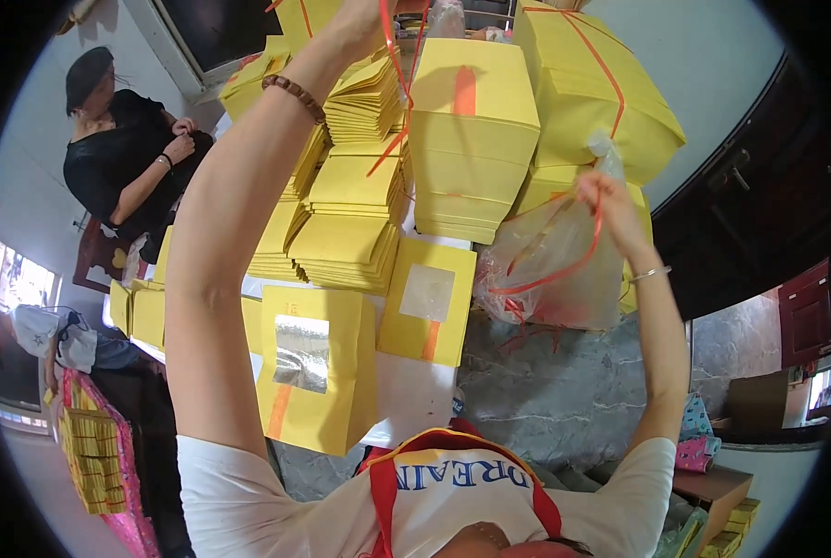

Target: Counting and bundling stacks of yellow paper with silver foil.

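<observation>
My left arm is raised over the stacks, and my left hand point(364, 26) reaches the upper edge, which cuts off its fingers. Red plastic straps point(392, 46) hang down from that hand beside a tall stack of yellow padded envelopes point(476, 139). To the right, my right hand point(609, 209) is closed on a red strap point(564, 272) that curves down in front of a clear plastic bag point(573, 298). Inside or behind the bag, more red strands show. Nearer me lie a yellow envelope with a pale window point(397, 312) and one with a silvery window point(318, 405).
Smaller envelope piles point(341, 246) fill the white table's left side point(415, 400). A strapped yellow bundle point(587, 93) stands at the back right. On the left, a person in black point(123, 158) sits near the table. A dark door point(750, 186) is at right, above grey tiled floor point(564, 372).
</observation>
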The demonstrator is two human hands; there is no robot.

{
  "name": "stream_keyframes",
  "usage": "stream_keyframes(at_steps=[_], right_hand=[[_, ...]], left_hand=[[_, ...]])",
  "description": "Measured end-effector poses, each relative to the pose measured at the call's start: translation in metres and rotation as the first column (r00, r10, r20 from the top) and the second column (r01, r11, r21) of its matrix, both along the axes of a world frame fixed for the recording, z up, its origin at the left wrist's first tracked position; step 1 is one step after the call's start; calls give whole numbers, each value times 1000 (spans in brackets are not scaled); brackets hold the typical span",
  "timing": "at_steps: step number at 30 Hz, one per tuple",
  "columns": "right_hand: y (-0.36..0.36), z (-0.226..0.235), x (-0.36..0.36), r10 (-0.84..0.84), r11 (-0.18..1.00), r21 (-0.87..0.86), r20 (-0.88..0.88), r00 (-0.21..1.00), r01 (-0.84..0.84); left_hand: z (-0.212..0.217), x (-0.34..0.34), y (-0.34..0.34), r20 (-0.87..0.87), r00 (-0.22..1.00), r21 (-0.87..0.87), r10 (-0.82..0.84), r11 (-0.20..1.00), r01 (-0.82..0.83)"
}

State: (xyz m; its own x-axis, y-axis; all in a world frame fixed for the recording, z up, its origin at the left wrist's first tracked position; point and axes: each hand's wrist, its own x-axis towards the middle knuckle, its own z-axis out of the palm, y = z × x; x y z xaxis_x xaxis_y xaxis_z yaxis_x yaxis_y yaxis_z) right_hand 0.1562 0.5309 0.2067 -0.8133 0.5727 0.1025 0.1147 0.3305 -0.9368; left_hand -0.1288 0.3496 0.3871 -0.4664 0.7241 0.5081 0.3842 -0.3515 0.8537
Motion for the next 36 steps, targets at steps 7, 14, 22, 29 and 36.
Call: stream_keyframes(at_steps=[7, 14, 22, 29, 36], right_hand=[[17, 116, -46, -22, 940, 337, -112, 993, 59], [31, 157, -125, -24, 994, -103, -63, 998, 17], [-37, 147, -166, 283, 790, 540, 101, 954, -292], [-14, 153, -162, 312, 948, 64, -15, 950, -311], [0, 150, -164, 275, 950, -105, -167, 947, -294]], left_hand=[[-1, -2, 11, 53, 998, -46, -40, 998, 43], [23, 41, 31, -124, 988, -169, -93, 983, 71], [15, 35, 58, -299, 938, -185, -175, 975, 123], [13, 49, 39, -73, 997, 37, -2, 999, 4], [-15, -3, 45, -325, 946, -262, -8, 962, -82]])
